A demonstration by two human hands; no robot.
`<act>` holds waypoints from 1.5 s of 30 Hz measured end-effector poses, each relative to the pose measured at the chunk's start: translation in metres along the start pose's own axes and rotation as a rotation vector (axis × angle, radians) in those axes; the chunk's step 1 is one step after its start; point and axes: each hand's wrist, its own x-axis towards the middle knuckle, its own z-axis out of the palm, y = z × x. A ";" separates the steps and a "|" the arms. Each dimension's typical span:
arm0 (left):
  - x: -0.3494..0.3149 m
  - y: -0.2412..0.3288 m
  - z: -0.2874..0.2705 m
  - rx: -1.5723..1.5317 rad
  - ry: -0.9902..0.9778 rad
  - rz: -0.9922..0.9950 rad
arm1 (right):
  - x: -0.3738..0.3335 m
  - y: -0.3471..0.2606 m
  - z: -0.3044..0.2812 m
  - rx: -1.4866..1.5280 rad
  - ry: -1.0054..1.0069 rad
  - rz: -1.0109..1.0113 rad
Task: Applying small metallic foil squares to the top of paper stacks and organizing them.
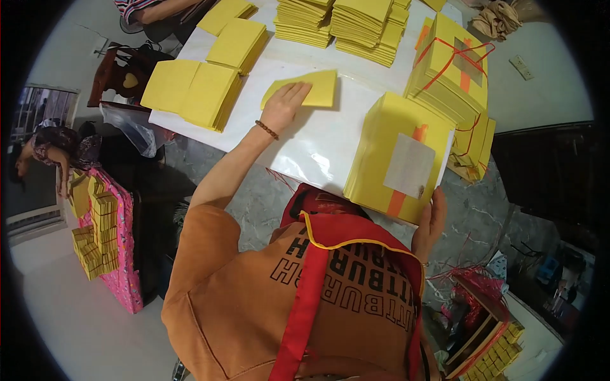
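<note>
My left hand [287, 106] is closed on a thin yellow paper piece [323, 87] at the middle of the white-covered table [305, 149]; its fingers lie over the top and the thumb is hidden. The piece casts a shadow on the table cover. Beside the near right corner of a tall stack of yellow paper pieces [380, 130] is my right hand [432, 221], fingers apart and pointing up along the stack's edge. Whether they touch it I cannot tell. A pale grey square [410, 162] and an orange strip [395, 203] show on that stack's top.
Yellow stacks [210, 92] cover the table's left side, with more piles [362, 25] at the far edge. Bundles tied with red string [448, 66] stand far right. Another person's arm [162, 11] shows far left. A pink-covered table [127, 254] at left holds yellow bundles.
</note>
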 end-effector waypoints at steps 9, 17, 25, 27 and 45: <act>-0.058 -0.004 0.036 -0.014 -0.320 -0.116 | -0.002 -0.008 0.003 -0.095 0.063 0.076; -0.061 -0.014 0.049 0.040 -0.323 -0.118 | 0.025 -0.002 -0.012 -0.197 -0.062 -0.184; 0.005 0.051 -0.002 -0.061 -0.263 -0.027 | 0.040 -0.006 -0.013 -0.456 -0.247 -0.359; 0.026 0.109 -0.024 -0.376 -0.120 0.092 | 0.040 -0.002 -0.012 -0.390 -0.232 -0.360; 0.031 0.200 -0.039 -0.329 -0.151 0.632 | 0.041 0.020 -0.006 0.137 -0.266 -0.150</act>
